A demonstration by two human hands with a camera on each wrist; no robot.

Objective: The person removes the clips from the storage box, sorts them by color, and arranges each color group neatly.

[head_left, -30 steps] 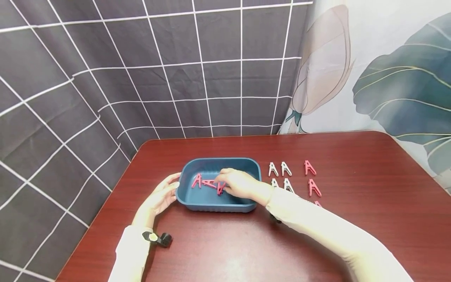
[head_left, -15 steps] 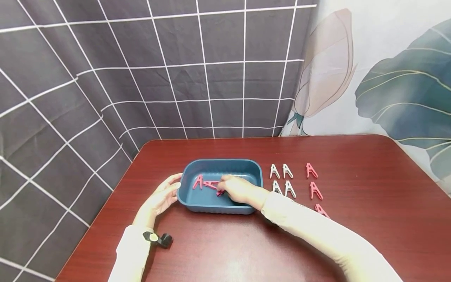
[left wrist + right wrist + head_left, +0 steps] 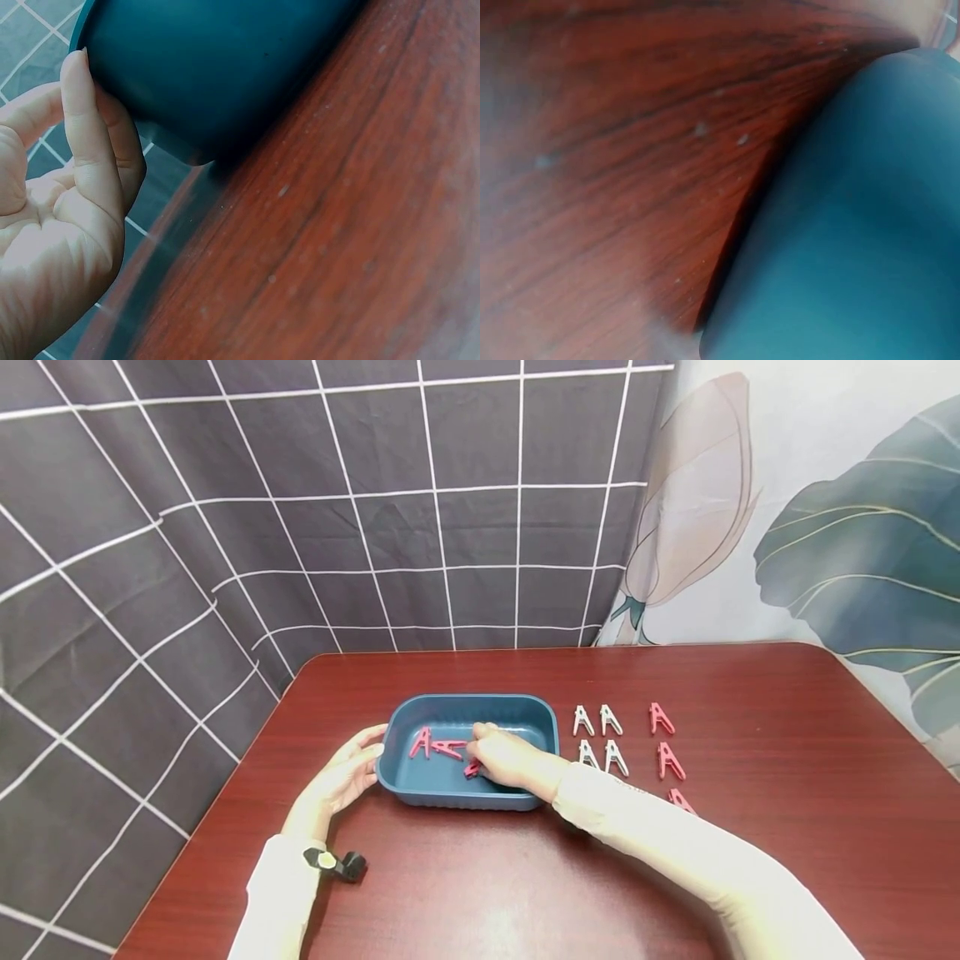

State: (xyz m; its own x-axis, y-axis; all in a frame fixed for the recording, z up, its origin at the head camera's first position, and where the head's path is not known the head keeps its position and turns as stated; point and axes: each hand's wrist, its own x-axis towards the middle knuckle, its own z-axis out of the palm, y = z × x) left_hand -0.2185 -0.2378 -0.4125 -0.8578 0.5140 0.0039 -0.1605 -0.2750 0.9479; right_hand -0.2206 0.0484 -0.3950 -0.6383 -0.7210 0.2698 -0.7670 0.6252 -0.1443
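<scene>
A blue plastic bin (image 3: pixel 467 802) stands on the table, its long side facing me. At its left end my left hand (image 3: pixel 348 772) touches the outer wall near the rim, fingers fairly straight. The left wrist view shows the fingertips against the bin wall (image 3: pixel 217 67). My right hand (image 3: pixel 510 758) reaches inside the bin over the right wall and pinches a small pink clothespin (image 3: pixel 472 768) low near the floor. Part of that clothespin is hidden by the fingers. To its left lie two more pink clothespins, one upright-pointing (image 3: pixel 422 742) and one sideways (image 3: pixel 448 748).
Right of the bin, several white clothespins (image 3: pixel 610 719) lie in two rows. Beyond them is a column of pink clothespins (image 3: pixel 670 761), the nearest partly covered by my right sleeve (image 3: pixel 660 835). A grey checked curtain (image 3: pixel 480 527) hangs behind the brown table (image 3: pixel 450 877).
The pink clothespin at my right fingertips has gone lower and lies flatter in the bin. My right hand has shifted slightly. The left hand stays at the bin's left end.
</scene>
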